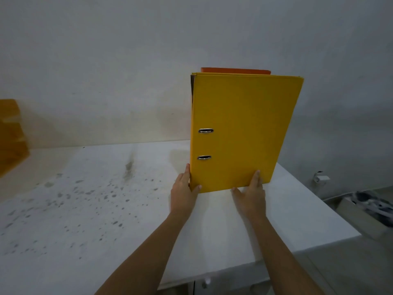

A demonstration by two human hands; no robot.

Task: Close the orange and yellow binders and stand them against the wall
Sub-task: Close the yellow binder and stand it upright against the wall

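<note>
Yellow binder point(240, 133) is held closed and upright on the white tabletop point(106, 209), its long axis vertical and rising straight up from the grip at its bottom edge. Its spine is turned toward the left hand point(184, 193), which is wrapped round the lower spine corner, thumb on the front cover and fingers laid along the spine. The right hand point(252, 192) is spread flat and open against the lower front cover nearer the free edge, fingertips pressed on the board and nothing enclosed. Both hands are about equally near; the whole weight of the binder is carried above them.

Behind the grip, the orange binder point(236, 70) is seen only as a strip over the yellow top edge, so it is judged to be standing already against the wall point(148, 60). Whether the two binders touch cannot be told.

The remaining move is judged to turn on depth: the yellow binder is to be pushed away from the hands, back against the orange one, and kept from tipping forward once released.
</note>
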